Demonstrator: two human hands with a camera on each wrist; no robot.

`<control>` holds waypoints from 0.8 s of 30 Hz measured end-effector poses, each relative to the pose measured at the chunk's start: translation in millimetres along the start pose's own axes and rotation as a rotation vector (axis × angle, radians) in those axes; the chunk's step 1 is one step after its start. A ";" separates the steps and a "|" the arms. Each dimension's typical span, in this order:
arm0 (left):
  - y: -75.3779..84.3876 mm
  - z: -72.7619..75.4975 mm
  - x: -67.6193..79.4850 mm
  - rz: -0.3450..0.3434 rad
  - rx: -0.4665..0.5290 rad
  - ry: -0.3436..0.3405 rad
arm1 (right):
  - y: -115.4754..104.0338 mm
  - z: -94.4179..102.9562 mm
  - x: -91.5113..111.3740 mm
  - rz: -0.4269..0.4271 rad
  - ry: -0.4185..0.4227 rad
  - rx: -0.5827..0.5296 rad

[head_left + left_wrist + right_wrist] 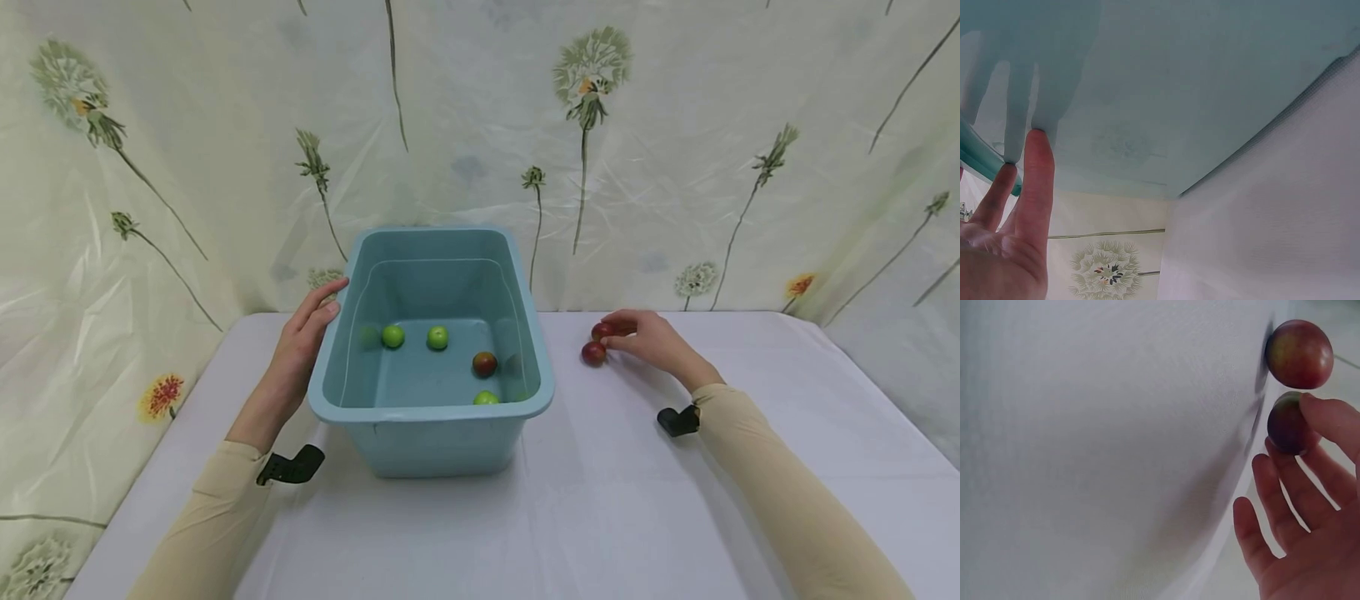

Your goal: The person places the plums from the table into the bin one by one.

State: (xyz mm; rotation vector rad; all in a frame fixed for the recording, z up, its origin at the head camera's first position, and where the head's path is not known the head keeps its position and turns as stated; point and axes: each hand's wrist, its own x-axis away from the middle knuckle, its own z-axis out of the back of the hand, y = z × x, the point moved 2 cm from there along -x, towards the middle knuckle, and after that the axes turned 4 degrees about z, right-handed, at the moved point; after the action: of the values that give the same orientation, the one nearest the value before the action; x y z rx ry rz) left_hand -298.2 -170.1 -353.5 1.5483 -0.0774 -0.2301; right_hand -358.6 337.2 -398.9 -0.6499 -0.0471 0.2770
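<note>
A blue plastic tub (431, 414) stands on the table, with several green round fruits (438, 337) and one dark red plum (484, 364) on its floor. My left hand (294, 354) rests against the tub's left side near the rim; in the left wrist view, its straight fingertips touch the outer wall (1210, 81). Right of the tub, my right hand (654, 340) pinches a plum (1286, 425) between thumb and fingers. Another reddish plum (593, 354) sits close beside it on the cloth, outside the grip.
White cloth (600, 517) covers the table. Behind it hangs a floral plastic sheet (465, 108), close to the tub's far end. Black camera mounts (296, 465) are strapped on both wrists.
</note>
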 end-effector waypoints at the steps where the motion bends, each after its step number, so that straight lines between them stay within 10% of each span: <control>1: 0.1 0.1 0.0 -0.001 0.000 -0.001 | -0.5 0.5 0.2 0.001 0.003 -0.006; 24: 0.7 1.0 -0.4 0.005 -0.006 0.001 | -16.8 0.8 -0.4 0.015 0.086 -0.042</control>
State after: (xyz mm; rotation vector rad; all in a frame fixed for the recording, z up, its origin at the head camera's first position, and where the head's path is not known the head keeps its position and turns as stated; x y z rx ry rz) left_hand -298.8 -171.0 -352.8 1.5417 -0.0797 -0.2260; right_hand -355.1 324.9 -388.1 -0.7035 0.0342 0.2626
